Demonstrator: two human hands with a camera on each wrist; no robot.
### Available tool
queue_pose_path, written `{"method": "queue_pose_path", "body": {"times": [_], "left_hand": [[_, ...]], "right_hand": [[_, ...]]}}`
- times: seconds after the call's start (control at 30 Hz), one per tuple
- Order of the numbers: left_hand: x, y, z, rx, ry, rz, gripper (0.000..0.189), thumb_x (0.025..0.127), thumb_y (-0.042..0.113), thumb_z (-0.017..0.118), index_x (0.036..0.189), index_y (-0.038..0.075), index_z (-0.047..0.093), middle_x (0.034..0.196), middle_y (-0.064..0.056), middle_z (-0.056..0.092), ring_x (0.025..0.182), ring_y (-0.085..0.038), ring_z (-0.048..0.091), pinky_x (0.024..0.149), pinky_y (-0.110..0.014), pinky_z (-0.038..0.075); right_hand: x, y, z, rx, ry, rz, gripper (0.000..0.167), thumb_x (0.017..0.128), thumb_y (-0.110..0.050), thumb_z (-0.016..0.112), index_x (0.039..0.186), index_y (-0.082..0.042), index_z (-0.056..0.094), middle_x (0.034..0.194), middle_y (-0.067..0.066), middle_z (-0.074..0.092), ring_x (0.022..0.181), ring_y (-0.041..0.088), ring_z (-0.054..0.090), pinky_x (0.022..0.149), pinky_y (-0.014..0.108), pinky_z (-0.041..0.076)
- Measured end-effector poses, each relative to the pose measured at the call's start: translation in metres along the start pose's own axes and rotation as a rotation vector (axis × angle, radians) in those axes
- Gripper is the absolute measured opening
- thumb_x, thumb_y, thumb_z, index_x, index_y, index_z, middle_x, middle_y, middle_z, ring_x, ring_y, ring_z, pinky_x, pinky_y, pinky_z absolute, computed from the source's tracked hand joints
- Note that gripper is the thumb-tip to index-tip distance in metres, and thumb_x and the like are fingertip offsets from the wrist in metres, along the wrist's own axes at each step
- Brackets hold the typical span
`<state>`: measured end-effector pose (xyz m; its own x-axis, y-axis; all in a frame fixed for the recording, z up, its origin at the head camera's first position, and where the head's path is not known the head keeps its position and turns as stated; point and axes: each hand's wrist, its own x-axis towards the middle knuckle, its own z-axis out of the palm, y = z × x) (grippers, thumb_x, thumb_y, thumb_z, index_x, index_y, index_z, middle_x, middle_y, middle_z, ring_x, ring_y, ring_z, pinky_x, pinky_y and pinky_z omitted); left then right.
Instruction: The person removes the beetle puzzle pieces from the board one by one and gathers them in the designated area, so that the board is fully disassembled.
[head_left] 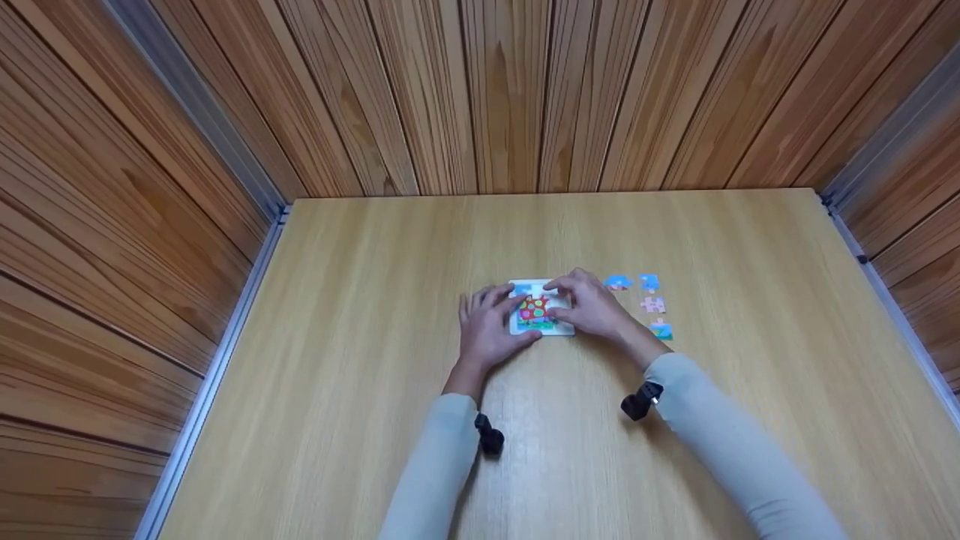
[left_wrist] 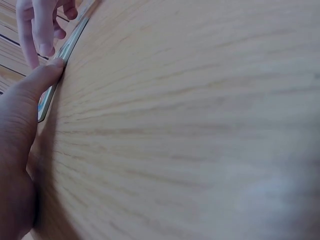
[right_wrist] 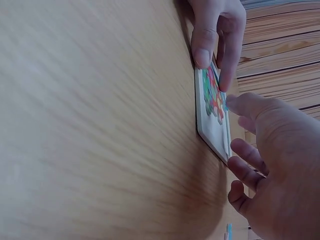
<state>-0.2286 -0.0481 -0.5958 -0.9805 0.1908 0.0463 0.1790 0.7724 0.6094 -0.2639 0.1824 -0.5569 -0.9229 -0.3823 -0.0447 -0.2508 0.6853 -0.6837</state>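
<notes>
Hands: left hand [head_left: 489,328] and right hand [head_left: 592,306] at a flat white square puzzle board [right_wrist: 212,132]

We see the left hand unclenched, fingers spread over the left side of the board, the thumb resting on the near edge and the forefinger reaching onto the picture. The right hand comes in from the other side with its grip relaxed: fingers loosely curved, thumb and forefinger apart over the right part of the board. We cannot tell how firmly its fingertips touch the surface.

Between the two hands, the board lies flat on a pale wood-grained table [head_left: 360,315]. We make out a bright red picture with coloured round spots [head_left: 534,308], green along its near side, and bare white showing to the right.

Just to the right of the board, beyond the right hand, we find four loose jigsaw pieces: a blue rounded one with red [head_left: 618,282], a mostly blue one [head_left: 649,282], a pink one [head_left: 653,304] and a blue, green and orange one [head_left: 661,330].

Pale grey-green sleeves [head_left: 439,457] cover the forearms, a small black device [head_left: 490,436] at each wrist. Brown wooden plank walls [head_left: 502,97] and grey metal rails [head_left: 217,360] enclose the table.
</notes>
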Motion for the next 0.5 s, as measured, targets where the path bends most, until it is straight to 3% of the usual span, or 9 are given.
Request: {"method": "queue_pose_path", "body": {"times": [0.2, 0.5], "left_hand": [[0.000, 0.000, 0.001, 0.009, 0.002, 0.004, 0.074, 0.094, 0.061, 0.085, 0.158, 0.027, 0.068, 0.176, -0.001, 0.052, 0.168, -0.037, 0.037, 0.141, -0.077, 0.009], [0.001, -0.002, 0.001, 0.001, 0.019, 0.021, 0.074, 0.092, 0.059, 0.087, 0.156, 0.026, 0.070, 0.174, -0.002, 0.055, 0.167, -0.038, 0.039, 0.141, -0.077, 0.010]], "right_hand": [[0.002, -0.004, 0.010, 0.011, -0.005, 0.004, 0.043, 0.101, -0.020, 0.082, 0.141, -0.006, 0.075, 0.126, 0.020, 0.063, 0.116, 0.033, 0.059, 0.099, 0.040, 0.049], [0.005, -0.006, 0.021, -0.010, 0.024, 0.004, 0.042, 0.099, -0.019, 0.081, 0.138, -0.005, 0.078, 0.122, 0.021, 0.061, 0.116, 0.035, 0.054, 0.094, 0.036, 0.042]]}}
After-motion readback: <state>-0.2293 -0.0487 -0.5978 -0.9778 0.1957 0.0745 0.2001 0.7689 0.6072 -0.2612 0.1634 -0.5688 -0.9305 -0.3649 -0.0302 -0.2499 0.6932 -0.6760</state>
